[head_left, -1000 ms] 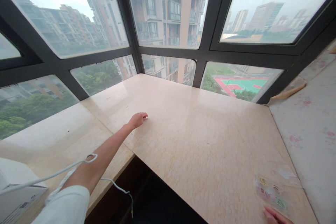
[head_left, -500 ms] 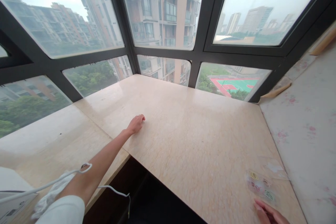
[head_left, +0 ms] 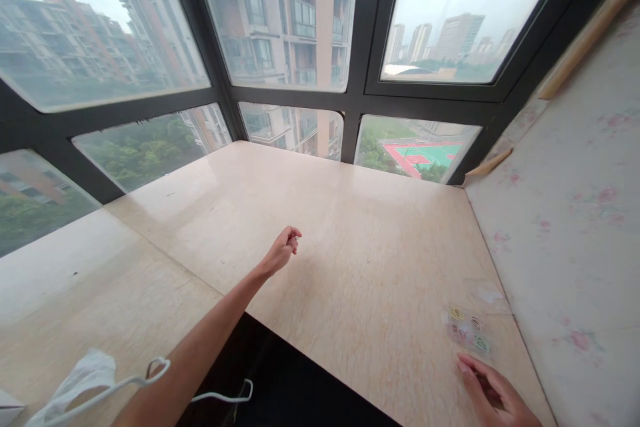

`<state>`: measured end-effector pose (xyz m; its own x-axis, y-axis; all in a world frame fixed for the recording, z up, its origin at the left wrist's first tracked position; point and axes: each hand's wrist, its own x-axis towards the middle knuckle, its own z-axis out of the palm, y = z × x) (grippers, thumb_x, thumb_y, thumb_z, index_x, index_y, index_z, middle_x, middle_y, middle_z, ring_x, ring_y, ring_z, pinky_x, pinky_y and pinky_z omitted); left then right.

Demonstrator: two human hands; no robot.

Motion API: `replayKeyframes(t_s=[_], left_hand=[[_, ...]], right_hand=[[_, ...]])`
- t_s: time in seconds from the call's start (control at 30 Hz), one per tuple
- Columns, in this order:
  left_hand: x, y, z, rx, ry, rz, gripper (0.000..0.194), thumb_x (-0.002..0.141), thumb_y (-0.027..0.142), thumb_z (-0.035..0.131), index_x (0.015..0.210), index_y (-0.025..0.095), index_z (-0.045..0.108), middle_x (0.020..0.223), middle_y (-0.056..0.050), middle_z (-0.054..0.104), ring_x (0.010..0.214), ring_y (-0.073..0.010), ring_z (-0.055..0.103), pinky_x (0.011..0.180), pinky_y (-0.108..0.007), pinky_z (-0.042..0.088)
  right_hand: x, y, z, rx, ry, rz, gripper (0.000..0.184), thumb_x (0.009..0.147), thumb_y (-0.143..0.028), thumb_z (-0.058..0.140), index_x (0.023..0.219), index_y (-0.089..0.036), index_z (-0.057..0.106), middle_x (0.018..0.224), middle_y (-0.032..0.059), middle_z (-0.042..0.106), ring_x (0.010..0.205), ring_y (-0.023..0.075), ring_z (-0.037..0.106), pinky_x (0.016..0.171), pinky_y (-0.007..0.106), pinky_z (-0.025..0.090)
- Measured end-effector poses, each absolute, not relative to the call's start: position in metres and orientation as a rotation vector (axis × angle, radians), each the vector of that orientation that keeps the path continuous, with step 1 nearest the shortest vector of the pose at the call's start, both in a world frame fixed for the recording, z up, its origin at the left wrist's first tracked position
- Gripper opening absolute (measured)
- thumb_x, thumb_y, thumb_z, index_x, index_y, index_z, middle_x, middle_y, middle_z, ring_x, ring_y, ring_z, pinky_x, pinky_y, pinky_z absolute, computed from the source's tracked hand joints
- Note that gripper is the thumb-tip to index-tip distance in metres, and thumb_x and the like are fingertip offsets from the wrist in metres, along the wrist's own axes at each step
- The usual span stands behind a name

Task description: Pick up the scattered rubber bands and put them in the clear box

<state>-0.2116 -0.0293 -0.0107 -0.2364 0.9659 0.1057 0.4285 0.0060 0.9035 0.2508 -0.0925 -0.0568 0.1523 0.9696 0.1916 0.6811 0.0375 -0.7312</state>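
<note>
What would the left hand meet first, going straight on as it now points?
Across the counter, the left hand would probably meet the window frame first; depth and its height above the counter are hard to judge.

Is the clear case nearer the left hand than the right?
No, the clear case lies just beyond the right hand, far from the left hand.

Head camera faces windows (head_left: 275,20); it looks down across countertop (head_left: 360,307)
</note>
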Motion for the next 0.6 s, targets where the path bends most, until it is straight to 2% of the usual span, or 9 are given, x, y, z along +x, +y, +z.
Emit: replayKeyframes(t_s=[0.13, 0.23, 0.37, 0.6], left_hand=[[-0.145, -0.025, -0.009, 1.332, 1.391, 1.232, 0.009, 0.08, 0.025, 0.042, 0.087, 0.02, 0.045, 0.062, 0.004, 0.043, 0.057, -0.012, 0.046, 0.061, -0.027, 0.041], [-0.094, -0.024, -0.011, 1.351, 1.234, 1.161, 0.005, 0.078, 0.02, 0.042, 0.083, 0.021, 0.043, 0.063, 0.004, 0.043, 0.059, -0.012, 0.045, 0.062, -0.027, 0.039], [-0.036, -0.024, -0.015, 1.365, 1.045, 1.06, 0.009, 0.077, 0.013, 0.04, 0.079, 0.021, 0.037, 0.067, 0.003, 0.044, 0.061, -0.0117, 0.045, 0.061, -0.026, 0.037], [0.042, -0.02, -0.011, 1.447, 0.974, 0.929, 0.011, 0.083, 0.011, 0.037, 0.085, 0.021, 0.038, 0.065, 0.004, 0.042, 0.061, -0.0127, 0.042, 0.059, -0.026, 0.036]], right_hand=[[0.243, -0.095, -0.053, -1.632, -1.577, 0.481, 0.047, 0.074, -0.063, 0.059, 0.08, -0.019, 0.074, 0.084, 0.0089, 0.075, 0.068, 0.0236, 0.069, 0.066, 0.032, 0.058], [0.241, -0.096, -0.051, -1.595, -1.591, 0.507, 0.042, 0.079, -0.058, 0.058, 0.083, -0.019, 0.073, 0.086, 0.0093, 0.075, 0.074, 0.024, 0.069, 0.071, 0.033, 0.057], [0.239, -0.099, -0.048, -1.585, -1.606, 0.526, 0.034, 0.084, -0.049, 0.056, 0.087, -0.019, 0.072, 0.09, 0.0091, 0.073, 0.081, 0.0239, 0.068, 0.074, 0.034, 0.056], [0.233, -0.099, -0.041, -1.575, -1.621, 0.545, 0.023, 0.09, -0.037, 0.052, 0.092, -0.021, 0.069, 0.09, 0.0079, 0.071, 0.084, 0.0226, 0.066, 0.075, 0.034, 0.053]])
